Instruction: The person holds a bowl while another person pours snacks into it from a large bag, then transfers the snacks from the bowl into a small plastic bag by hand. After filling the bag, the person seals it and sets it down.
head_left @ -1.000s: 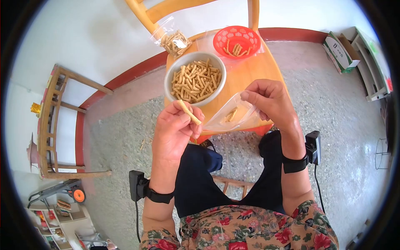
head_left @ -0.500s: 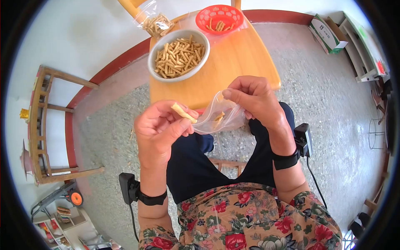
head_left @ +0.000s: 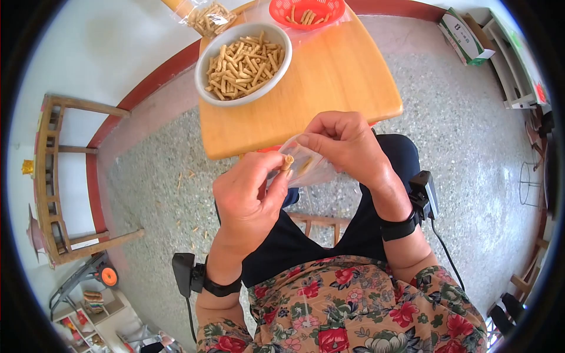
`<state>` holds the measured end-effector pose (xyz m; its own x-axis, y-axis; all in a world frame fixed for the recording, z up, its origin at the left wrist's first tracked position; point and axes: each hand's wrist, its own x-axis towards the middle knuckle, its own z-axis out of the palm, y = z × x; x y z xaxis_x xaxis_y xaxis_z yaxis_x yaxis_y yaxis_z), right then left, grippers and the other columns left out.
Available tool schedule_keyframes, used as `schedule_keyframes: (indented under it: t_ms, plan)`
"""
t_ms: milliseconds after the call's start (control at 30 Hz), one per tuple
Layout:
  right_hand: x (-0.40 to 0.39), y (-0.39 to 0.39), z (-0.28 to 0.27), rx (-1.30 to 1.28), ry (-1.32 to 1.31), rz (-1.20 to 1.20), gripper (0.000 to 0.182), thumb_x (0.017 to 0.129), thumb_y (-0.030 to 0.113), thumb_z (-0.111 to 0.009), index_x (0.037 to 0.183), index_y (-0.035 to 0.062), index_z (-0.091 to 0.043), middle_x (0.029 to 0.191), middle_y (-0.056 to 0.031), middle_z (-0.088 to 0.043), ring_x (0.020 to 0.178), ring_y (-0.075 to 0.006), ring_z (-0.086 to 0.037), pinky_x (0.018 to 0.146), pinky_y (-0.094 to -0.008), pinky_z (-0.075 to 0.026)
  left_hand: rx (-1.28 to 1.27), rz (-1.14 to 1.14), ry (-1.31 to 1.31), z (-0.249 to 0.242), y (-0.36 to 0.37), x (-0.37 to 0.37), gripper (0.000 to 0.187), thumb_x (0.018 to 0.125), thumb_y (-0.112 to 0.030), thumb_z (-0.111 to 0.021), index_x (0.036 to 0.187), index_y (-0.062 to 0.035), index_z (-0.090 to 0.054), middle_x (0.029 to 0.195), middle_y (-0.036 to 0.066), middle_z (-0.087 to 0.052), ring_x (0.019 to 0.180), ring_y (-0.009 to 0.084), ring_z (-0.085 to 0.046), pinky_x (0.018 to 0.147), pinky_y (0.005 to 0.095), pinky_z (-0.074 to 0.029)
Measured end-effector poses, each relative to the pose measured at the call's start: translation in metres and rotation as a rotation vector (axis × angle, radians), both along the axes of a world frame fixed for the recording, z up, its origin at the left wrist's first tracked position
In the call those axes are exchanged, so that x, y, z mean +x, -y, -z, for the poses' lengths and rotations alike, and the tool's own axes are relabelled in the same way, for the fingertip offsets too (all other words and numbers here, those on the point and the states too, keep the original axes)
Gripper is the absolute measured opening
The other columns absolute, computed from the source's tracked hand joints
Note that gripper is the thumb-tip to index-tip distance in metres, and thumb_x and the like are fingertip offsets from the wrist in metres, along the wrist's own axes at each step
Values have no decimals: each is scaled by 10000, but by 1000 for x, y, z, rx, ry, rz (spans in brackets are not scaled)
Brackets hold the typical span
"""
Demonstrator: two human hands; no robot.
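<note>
Between thumb and forefinger, my left hand [head_left: 244, 197] pinches a short tan snack stick [head_left: 287, 162], its end pointing up at the mouth of a clear plastic bag [head_left: 315, 172]. My right hand [head_left: 347, 144] grips the bag's upper rim and holds it up. Inside the bag a yellowish piece shows through the plastic. On the wooden chair seat [head_left: 329, 76] beyond my hands stands a pale grey bowl [head_left: 287, 59] heaped with snack sticks [head_left: 244, 65]. Behind it are a red plastic basket [head_left: 336, 9] holding several sticks and a clear bag of sticks [head_left: 212, 19].
Below my hands are my knees and a wooden stool rung [head_left: 321, 220]. Crumbs lie on the speckled floor at left. A wooden frame [head_left: 50, 176] leans by the left wall, and a cardboard box [head_left: 465, 38] stands at far right. Black cuffs with devices sit on both my forearms.
My left hand has turned and brought the snack stick to the bag's mouth; before, it held it flat beside the bag. My right hand has shifted slightly left, still gripping the bag.
</note>
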<state>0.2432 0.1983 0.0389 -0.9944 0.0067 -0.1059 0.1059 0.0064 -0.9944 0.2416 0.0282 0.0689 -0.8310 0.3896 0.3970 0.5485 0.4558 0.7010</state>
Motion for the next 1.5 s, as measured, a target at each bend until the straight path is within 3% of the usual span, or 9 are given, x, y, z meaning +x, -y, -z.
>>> schedule_keyframes:
  t_ms: [33,100,200,533,633,700,833,1067,1500]
  plan:
    - [-1,0,3,7,-13,-3,139,767,97,-635,694,-8,-581,526,51,-446,485,-6,-370,410,-189,-285,-3,-3,6,3,0,-1,160,677,53,-665,799,-23,-594,653,11,-562,467,35,-403,418,176,-304]
    - [-3,1,4,-14,4,-15,131,767,93,-632,700,-8,-583,521,53,-441,483,-6,-368,408,-190,-283,-147,18,-121,9,-1,-3,225,628,60,-667,814,-30,-579,653,79,-566,496,209,-526,444,275,-398]
    - [-6,0,13,-57,19,-36,112,771,87,-625,720,-6,-588,515,56,-439,481,-4,-368,404,-192,-281,-172,16,-148,20,-5,-5,251,593,48,-671,809,-34,-574,658,89,-571,530,256,-546,466,308,-422]
    - [-13,-5,29,-103,103,-68,110,800,100,-598,826,-6,-612,540,47,-478,481,-9,-404,408,-192,-309,-246,-26,-109,27,-7,-15,213,614,33,-672,797,-27,-580,694,93,-595,541,248,-560,468,306,-432]
    - [-14,-9,28,-35,89,-92,133,832,122,-568,878,13,-630,609,43,-556,463,11,-428,389,-147,-322,-178,-129,-117,23,0,-23,163,658,44,-660,786,-22,-582,698,89,-590,515,202,-539,460,274,-418]
    - [-14,-12,28,-21,113,-112,131,829,121,-573,873,12,-630,599,41,-553,453,8,-426,385,-148,-319,-142,-206,-76,19,6,-30,99,730,32,-636,812,-9,-599,692,30,-577,535,72,-485,496,194,-384]
    - [-15,-14,20,-61,221,-154,113,825,99,-577,824,-8,-614,578,53,-486,524,3,-401,442,-176,-311,-170,-315,-92,15,25,-57,66,766,13,-604,831,0,-599,695,18,-569,563,67,-475,524,206,-397]
    - [-10,-14,19,-142,227,-177,101,833,89,-573,839,-4,-610,596,71,-480,525,8,-384,445,-169,-299,-341,-239,-72,19,27,-122,171,703,16,-601,866,-29,-574,757,95,-578,564,220,-533,540,291,-420]
    - [-13,-20,28,-183,211,-206,100,840,102,-579,844,6,-607,588,69,-482,510,9,-381,436,-163,-291,-616,-212,-205,42,-11,-151,225,683,-40,-635,906,-45,-602,824,82,-532,816,263,-543,669,363,-445]
